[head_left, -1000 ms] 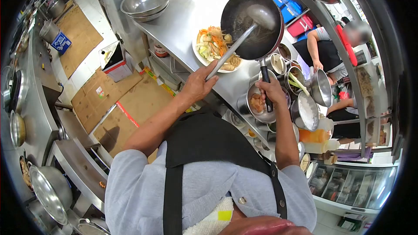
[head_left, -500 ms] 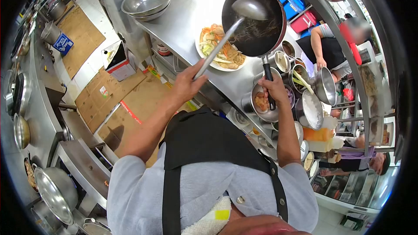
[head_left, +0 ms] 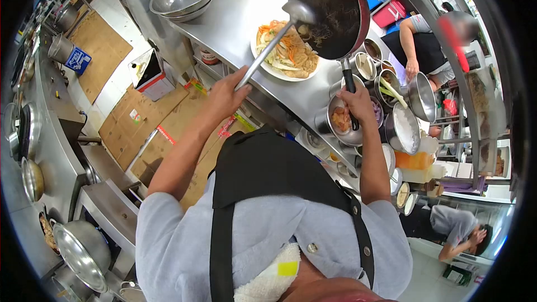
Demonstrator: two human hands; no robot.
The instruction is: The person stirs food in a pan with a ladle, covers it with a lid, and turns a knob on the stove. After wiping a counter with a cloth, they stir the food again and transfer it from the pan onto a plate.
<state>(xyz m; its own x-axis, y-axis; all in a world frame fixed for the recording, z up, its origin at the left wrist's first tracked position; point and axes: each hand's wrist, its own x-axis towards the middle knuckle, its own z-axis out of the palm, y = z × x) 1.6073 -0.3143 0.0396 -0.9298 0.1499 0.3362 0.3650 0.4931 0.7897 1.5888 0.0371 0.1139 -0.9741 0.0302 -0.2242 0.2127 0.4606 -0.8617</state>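
We had the wok tipped steeply at the top centre of the frame, its mouth turned toward the plate of noodles and vegetables just below it on the counter. Our right hand had its fingers clamped round the wok's black handle; our left hand had its fingers closed on the long shaft of the ladle, whose bowl sat at the wok's lower rim, over the food.

We judged the main risk to be spillage: with the wok tilted that far and held one-handed, any remaining strands or oil could have slid past the plate's edge onto the counter. The plate lay near the counter's front edge, so a push from the ladle could have nudged it or scattered food. The wok's handle passed just above the tubs of ingredients at centre right, and a swing of the wok could have knocked them or dripped into them. Another person stood beyond the shelving at upper right, well apart.

Of writing, we could read little: a blue box at upper left bore a white mark, and the carton and the floor cardboard carried print too small for us to make out.
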